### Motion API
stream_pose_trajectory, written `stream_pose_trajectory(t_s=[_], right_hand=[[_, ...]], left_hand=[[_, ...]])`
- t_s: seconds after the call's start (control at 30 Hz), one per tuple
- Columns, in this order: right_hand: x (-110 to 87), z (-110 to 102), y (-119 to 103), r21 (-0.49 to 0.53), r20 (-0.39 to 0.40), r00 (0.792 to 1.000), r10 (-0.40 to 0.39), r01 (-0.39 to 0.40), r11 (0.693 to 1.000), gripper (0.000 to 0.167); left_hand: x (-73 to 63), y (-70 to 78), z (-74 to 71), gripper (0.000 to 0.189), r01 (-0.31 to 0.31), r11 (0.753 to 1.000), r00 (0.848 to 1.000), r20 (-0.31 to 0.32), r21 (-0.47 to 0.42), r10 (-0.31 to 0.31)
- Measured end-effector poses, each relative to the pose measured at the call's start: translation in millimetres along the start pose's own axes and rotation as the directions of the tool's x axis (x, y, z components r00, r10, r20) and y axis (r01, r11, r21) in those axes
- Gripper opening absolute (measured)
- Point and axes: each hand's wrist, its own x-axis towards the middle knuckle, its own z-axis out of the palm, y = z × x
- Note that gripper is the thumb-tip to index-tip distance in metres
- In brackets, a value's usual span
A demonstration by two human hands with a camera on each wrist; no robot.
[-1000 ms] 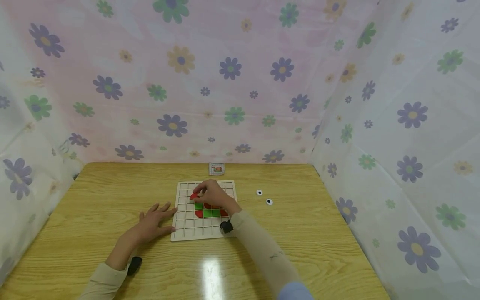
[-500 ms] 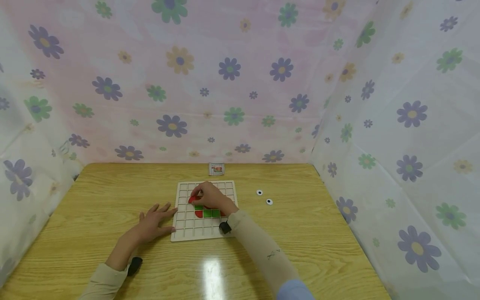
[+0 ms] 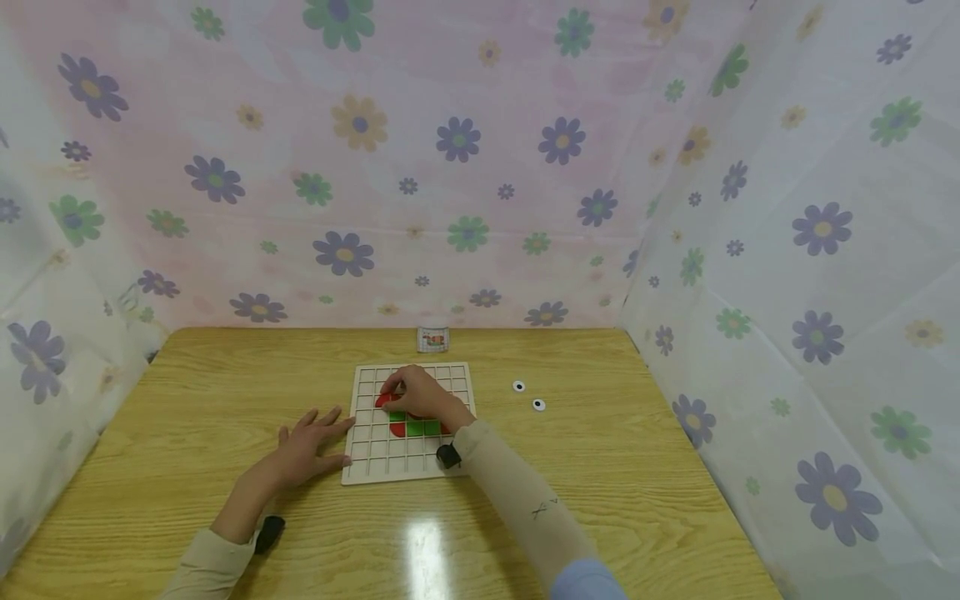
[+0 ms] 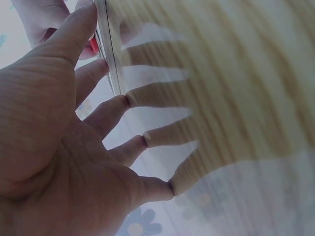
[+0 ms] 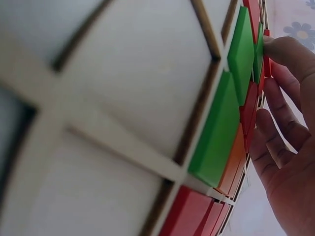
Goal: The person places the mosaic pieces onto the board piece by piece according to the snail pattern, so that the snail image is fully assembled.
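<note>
A pale wooden grid board (image 3: 369, 450) lies on the table with red and green tiles (image 5: 216, 132) set in several of its squares; an orange tile (image 5: 232, 169) shows too in the right wrist view. Over the upper middle of the board, my right hand (image 3: 423, 394) pinches a red rounded tile (image 3: 384, 401) between thumb and fingers, close over the grid. Its palm and sleeve cover some of the tiles behind. My left hand (image 3: 303, 448) lies with fingers spread on the table, thumb and index fingertips at the board's left edge.
Two round black-and-white eye pieces (image 3: 538, 405) lie on the table (image 3: 600, 492) to the board's right. Behind the board, a small picture card (image 3: 433, 339) stands near the back edge. Flower-printed sheets (image 3: 480, 167) wall in the back and sides.
My right hand has shifted slightly left and toward me with the red tile, which now lies flatter against the grid. My left hand has stayed in place.
</note>
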Motion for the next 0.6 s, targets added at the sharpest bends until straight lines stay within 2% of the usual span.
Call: stream_pose_trajectory(t_s=[0.37,0.6], right_hand=[[-0.2,-1.7,-1.3,0.037,0.018,0.999,0.03,-0.031,0.999,0.019],[2.2,-1.4,-1.9,0.01,0.018,0.999,0.027,-0.027,1.0,0.02]], left_hand=[[-1.2,1.3,-1.4,0.066,-0.01,1.0,1.0,0.001,-0.02,0.01],[-1.0,1.1,-1.0,0.066,-0.004,1.0,1.0,0.0,0.001,0.004]])
